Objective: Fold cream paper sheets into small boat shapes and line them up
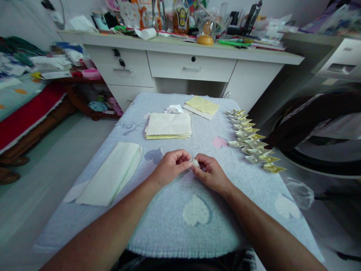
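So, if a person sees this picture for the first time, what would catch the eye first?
Probably the rows of small, pointed white-and-yellow folded paper pieces along the right side of the pale blue, heart-patterned cloth. Then the bare left hand and bare right hand meet near the middle, holding a small whitish piece. Beyond them lies a stack of white and yellow paper sheets.

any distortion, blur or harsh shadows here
Head view: wide-angle stretch slants the grey front-loading washing machine; head view: pixelated patch, upper left; head view: soft shadows on the pale blue patterned cloth; head view: the small whitish paper between the left hand and right hand lacks crisp detail.
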Available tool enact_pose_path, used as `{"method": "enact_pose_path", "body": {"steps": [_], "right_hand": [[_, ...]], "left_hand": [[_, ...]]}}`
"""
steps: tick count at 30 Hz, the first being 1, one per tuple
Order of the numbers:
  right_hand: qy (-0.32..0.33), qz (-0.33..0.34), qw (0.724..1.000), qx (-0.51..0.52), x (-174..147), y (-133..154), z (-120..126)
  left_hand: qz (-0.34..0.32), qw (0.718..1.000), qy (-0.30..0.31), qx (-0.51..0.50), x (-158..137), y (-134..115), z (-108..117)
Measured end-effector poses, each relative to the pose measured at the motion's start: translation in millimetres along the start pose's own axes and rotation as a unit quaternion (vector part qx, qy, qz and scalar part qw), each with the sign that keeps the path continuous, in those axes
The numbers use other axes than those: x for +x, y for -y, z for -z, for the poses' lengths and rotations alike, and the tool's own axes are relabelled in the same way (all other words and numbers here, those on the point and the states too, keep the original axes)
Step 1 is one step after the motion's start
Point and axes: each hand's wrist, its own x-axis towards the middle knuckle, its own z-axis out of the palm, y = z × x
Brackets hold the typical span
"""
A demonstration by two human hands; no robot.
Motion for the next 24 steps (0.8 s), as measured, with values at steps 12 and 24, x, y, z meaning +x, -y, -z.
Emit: {"method": "enact_pose_path", "body": {"steps": [12, 24], "right_hand": [[-0.010, -0.046, 0.995, 0.092, -0.5, -6.4, -4.5], [-0.044, -0.035, 0.988, 0.146, 2.1, -6.5, -6.5]], "left_hand": [[0.023, 0.999, -0.007, -0.047, -0.8, -3.4, -2.2], [0.037, 0.991, -0.024, -0.123, -0.8, -7.1, -5.0]]}}
